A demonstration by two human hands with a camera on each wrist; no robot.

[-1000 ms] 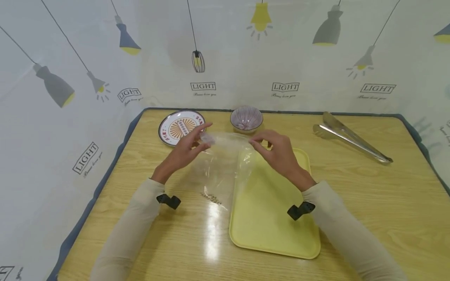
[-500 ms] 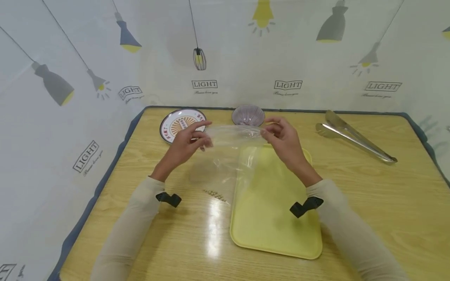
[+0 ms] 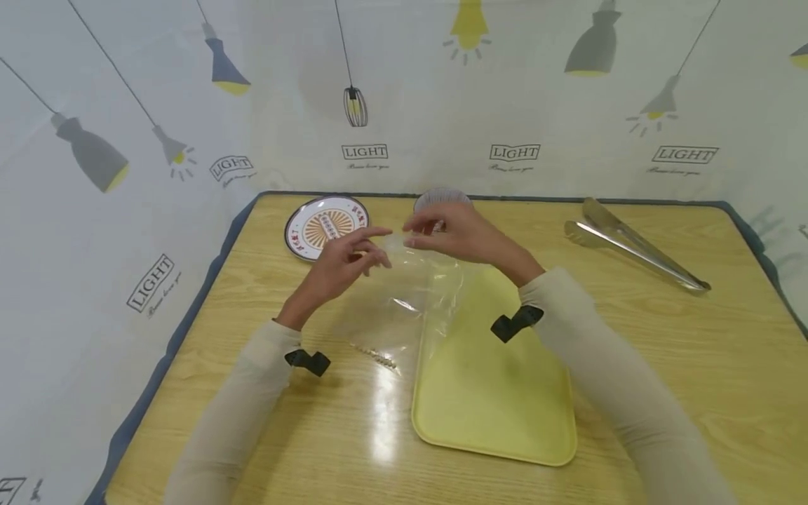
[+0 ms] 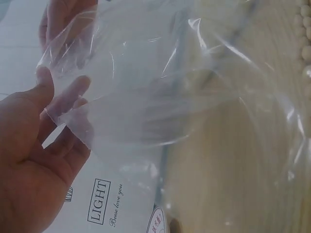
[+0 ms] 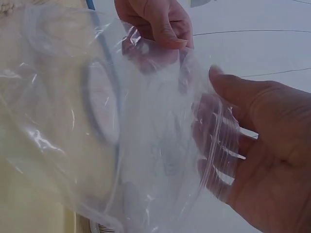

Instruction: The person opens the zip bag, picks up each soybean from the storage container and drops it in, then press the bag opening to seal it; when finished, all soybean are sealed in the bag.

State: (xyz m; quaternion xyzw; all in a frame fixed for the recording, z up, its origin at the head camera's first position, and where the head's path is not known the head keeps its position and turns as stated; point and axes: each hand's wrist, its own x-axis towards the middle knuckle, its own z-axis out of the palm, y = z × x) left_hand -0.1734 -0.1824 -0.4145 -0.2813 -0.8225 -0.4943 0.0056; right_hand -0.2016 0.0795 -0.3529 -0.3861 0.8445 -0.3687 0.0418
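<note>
A clear zip bag (image 3: 404,298) hangs between the hands with its mouth upward. Small round beige beads (image 3: 379,356) lie along its bottom; some of these beads (image 4: 306,31) show at the edge of the left wrist view. The left hand (image 3: 334,270) holds the bag's top left corner, thumb in front and fingers behind. Close beside it the right hand (image 3: 463,235) has its thumb and curled fingers at the top edge. In the right wrist view, the ridged zip strip (image 5: 214,145) crosses the right hand's fingers, seen through the plastic.
A yellow tray (image 3: 492,428) lies under the bag's right side. At the back stand a printed plate (image 3: 309,238) and a striped bowl (image 3: 435,198), partly hidden by the right hand. Metal tongs (image 3: 637,245) lie at the right on the wooden table (image 3: 682,379).
The right hand has moved left along the bag's top edge, close to the left hand. The stretched mouth has slackened and narrowed. The left hand has stayed nearly in place.
</note>
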